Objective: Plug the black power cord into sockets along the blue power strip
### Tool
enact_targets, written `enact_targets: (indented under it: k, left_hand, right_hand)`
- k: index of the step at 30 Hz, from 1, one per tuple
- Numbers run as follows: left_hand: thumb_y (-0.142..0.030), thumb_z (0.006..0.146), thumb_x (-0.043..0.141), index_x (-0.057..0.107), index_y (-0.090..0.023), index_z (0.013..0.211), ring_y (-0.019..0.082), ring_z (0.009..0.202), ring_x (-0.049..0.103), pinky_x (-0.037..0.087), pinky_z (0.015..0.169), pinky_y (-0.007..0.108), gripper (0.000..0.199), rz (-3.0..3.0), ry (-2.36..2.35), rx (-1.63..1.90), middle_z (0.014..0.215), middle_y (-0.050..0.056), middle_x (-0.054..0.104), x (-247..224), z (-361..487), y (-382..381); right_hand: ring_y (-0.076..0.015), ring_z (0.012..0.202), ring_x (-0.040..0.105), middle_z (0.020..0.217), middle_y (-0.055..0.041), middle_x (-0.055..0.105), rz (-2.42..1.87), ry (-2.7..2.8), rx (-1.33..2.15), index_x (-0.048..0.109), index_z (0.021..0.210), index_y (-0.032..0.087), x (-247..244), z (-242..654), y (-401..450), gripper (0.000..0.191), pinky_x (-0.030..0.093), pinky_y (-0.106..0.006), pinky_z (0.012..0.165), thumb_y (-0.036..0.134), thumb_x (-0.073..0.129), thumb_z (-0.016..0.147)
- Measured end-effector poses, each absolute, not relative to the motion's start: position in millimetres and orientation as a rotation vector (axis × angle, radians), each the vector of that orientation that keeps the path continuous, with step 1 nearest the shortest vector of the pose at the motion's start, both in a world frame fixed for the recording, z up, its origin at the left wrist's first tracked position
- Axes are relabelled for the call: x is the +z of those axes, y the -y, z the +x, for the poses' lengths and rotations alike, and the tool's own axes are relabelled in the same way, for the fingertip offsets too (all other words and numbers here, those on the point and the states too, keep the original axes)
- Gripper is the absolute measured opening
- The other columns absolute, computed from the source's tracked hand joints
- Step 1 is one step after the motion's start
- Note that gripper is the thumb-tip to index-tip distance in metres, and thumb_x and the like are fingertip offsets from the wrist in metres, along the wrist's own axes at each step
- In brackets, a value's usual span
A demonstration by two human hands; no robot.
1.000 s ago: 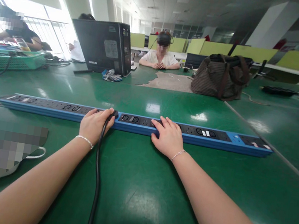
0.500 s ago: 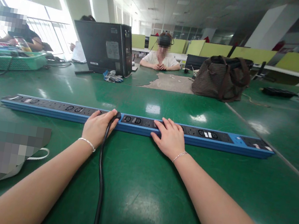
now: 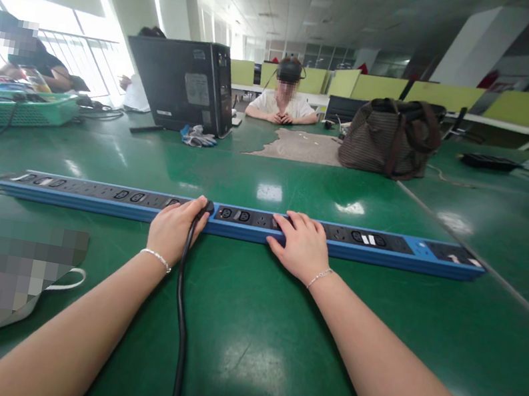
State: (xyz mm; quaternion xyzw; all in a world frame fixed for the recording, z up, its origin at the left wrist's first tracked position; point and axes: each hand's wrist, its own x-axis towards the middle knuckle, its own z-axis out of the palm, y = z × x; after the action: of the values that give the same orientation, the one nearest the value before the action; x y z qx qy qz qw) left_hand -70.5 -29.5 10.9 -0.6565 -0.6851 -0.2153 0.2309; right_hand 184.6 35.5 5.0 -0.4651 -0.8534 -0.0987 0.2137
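Observation:
A long blue power strip [image 3: 258, 236] with black sockets along its top lies crosswise on the green table. My left hand [image 3: 174, 227] is closed around a black plug [image 3: 209, 207] at the strip's middle; whether the plug sits fully in a socket is hidden by the fingers. From it a thick black cable [image 3: 180, 316] runs down toward me, past the wrist. Just right of the middle, my right hand [image 3: 301, 246] lies spread over the strip, fingers on its top and thumb at the near side, holding nothing separate.
Beyond the strip stand a black computer case [image 3: 176, 85], a pair of gloves [image 3: 197, 137] and a brown bag [image 3: 390, 138]. A green basket [image 3: 40, 113] with cables is at the left. A person [image 3: 283, 103] sits across the table. A blurred-out item with a white loop lies near left.
The cable's lower part has shifted slightly to the right. My left hand keeps its grip on the plug, and my right hand stays on the strip.

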Motion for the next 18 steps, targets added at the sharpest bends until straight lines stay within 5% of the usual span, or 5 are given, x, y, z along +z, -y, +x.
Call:
enact_targets:
  k: [6,18]
  left_hand:
    - [-0.039,0.090,0.039,0.057,-0.019,0.116,0.020,0.090,0.067,0.045,0.086,0.031,0.037,-1.820,1.896,-0.613,0.101,0.008,0.072,11.3,-72.1,28.4]
    - [-0.041,0.089,0.041,0.054,-0.021,0.122,0.021,0.084,0.068,0.048,0.071,0.029,0.041,-1.730,2.028,-0.772,0.101,0.008,0.071,7.7,-71.2,27.0]
  right_hand:
    - [-0.0297,0.118,0.044,0.130,-0.0110,0.054,-1.283,2.400,-0.326,0.049,0.131,0.022,7.5,184.8,-39.2,0.065,0.026,-0.046,0.100,0.062,0.052,0.079]
    - [-0.0281,0.115,0.046,0.125,-0.0102,0.056,-1.303,2.387,-0.334,0.051,0.128,0.022,5.4,183.6,-39.8,0.060,0.024,-0.046,0.102,0.062,0.045,0.083]
